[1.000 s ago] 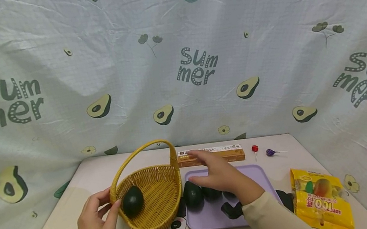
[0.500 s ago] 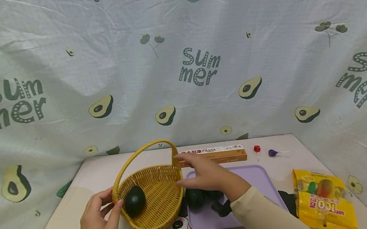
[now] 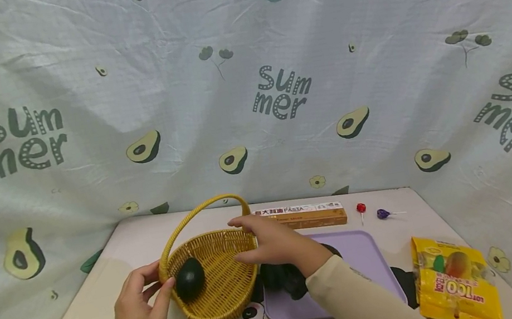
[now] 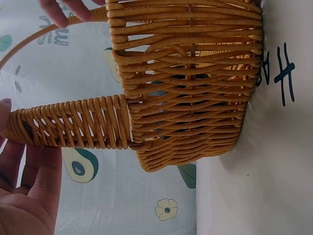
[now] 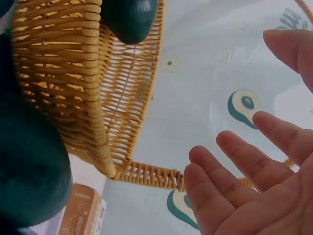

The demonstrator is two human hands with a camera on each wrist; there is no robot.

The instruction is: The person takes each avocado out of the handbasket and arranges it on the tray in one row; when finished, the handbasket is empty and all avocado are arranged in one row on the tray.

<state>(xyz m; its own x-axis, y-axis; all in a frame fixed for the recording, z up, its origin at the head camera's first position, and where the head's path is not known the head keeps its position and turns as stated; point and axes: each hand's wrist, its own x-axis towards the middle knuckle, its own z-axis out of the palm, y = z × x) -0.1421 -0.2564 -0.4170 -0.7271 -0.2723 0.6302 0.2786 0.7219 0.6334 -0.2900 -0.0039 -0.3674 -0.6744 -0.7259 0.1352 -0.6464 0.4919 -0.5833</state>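
A yellow wicker basket (image 3: 221,278) stands on the table with a dark green avocado (image 3: 189,279) inside, against its left side. My left hand (image 3: 137,309) pinches the left base of the basket's handle (image 4: 73,122) between thumb and fingers. Over the basket's right rim hovers my right hand (image 3: 275,244), its fingers spread and holding nothing. In the right wrist view its fingers (image 5: 244,161) appear apart from the wicker. Partly hidden under the right forearm, dark green avocados (image 3: 270,276) lie on a purple tray (image 3: 353,256).
Behind the tray lies a pasta box (image 3: 306,217). A red lollipop (image 3: 361,208) and a purple lollipop (image 3: 384,214) are at the back right. A yellow candy bag (image 3: 456,278) lies at the right edge. A patterned cloth (image 3: 246,99) hangs behind the table.
My right hand has moved left from above the tray to over the basket's right rim, fingers still spread. My left hand keeps its pinch on the handle base.
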